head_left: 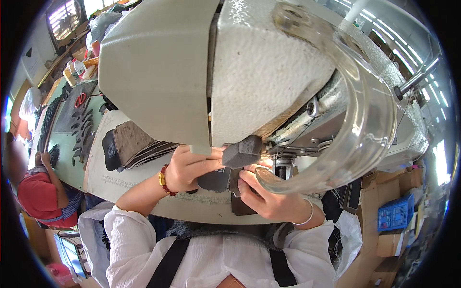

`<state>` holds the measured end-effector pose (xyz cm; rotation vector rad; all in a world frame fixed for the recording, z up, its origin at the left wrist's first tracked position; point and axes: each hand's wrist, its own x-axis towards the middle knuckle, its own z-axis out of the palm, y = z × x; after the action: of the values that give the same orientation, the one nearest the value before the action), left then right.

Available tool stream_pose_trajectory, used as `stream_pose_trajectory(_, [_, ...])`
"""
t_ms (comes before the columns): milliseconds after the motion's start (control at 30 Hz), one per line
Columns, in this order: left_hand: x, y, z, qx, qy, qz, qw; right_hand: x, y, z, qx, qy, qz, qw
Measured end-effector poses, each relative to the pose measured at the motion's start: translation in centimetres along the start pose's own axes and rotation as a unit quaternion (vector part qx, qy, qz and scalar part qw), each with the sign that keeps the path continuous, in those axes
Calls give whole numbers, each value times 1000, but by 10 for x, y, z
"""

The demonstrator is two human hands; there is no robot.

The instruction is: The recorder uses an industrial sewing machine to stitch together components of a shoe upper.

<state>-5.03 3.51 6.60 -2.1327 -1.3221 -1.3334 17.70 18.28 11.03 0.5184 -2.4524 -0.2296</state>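
A large white industrial sewing machine (pixel 158 72) fills the upper middle, with its needle area (pixel 282 167) low on the right side. A dark grey flat fabric piece (pixel 213 181) lies under my hands beside the needle area. My left hand (pixel 189 167) is closed on that piece from the left, its fingertips partly hidden behind a grey block (pixel 244 152). My right hand (pixel 274 204) has its fingers bent and pressed on the piece's right edge, close to the needle. A curved clear plastic guard (pixel 374 129) arches above this hand and hides some fingers.
On the pale machine table (pixel 125 185), left of my left hand, lies a stack of dark cut pieces (pixel 134 146). A co-worker in red (pixel 41 197) handles pieces at a green table (pixel 67 144) holding red scissors (pixel 80 100). A blue crate (pixel 396 213) stands right.
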Motion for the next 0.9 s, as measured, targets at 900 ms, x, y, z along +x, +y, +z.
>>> stream_pose_trajectory(900, [6, 18, -3, 237, -60, 89, 966, -1, 0, 9, -45, 62, -111, 991])
